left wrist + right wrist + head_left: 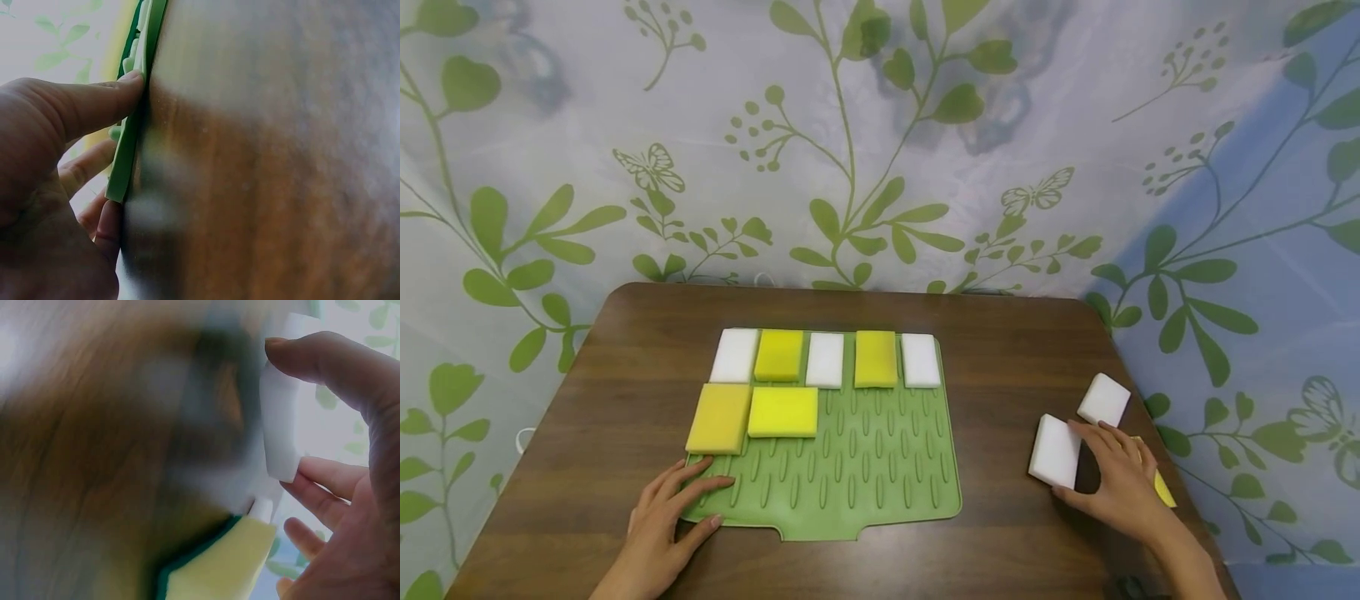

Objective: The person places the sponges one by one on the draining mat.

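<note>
A white sponge block [1056,451] is pinched between the thumb and fingers of my right hand [1116,483], at the right side of the table. In the right wrist view, the thumb presses one end of the white block [279,425] and fingertips meet the other. Beneath my right hand lies a yellow sponge [219,559] with a dark green scouring layer, mostly hidden in the head view. My left hand [662,521] rests with spread, relaxed fingers on the lower left corner of a green ribbed mat [865,467]. Its thumb touches the mat's edge [128,156].
Along the mat's far edge, white sponges [825,361] alternate with yellow ones [876,359]. Two more yellow sponges [783,412] lie in a second row at left. Another white block [1103,400] sits near the brown table's [1000,350] right edge. A leaf-patterned curtain [880,150] hangs behind.
</note>
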### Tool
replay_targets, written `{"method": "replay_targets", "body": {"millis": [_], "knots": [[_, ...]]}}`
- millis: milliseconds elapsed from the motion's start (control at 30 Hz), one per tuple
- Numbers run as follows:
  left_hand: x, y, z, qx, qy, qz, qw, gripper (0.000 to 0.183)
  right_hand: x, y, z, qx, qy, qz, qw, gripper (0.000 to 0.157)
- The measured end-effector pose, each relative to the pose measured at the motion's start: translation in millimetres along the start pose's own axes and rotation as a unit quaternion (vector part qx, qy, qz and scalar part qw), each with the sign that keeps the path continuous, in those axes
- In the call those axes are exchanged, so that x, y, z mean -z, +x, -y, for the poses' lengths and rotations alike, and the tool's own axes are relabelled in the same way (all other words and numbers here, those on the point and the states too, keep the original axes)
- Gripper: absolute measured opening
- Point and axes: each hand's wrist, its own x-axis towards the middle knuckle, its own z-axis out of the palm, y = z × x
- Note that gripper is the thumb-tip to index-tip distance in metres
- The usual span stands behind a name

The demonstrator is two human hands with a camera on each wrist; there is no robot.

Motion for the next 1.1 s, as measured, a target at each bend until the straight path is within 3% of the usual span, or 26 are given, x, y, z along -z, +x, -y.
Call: {"method": "replay_targets", "body": {"millis": [533,1100], "knots": [[1.5,1.9,-2.2,-0.005,-0.002,-0.002,1.0000,0.051,-5.8,25,46,0.074,0.005,-0.011,0.997,0.104],[1.5,-0.2,-0.7,0.013,-0.010,0.009,0.9998,0.049,-25.9,58,95,0.141,0.031,0.034,0.989,0.103]]}}
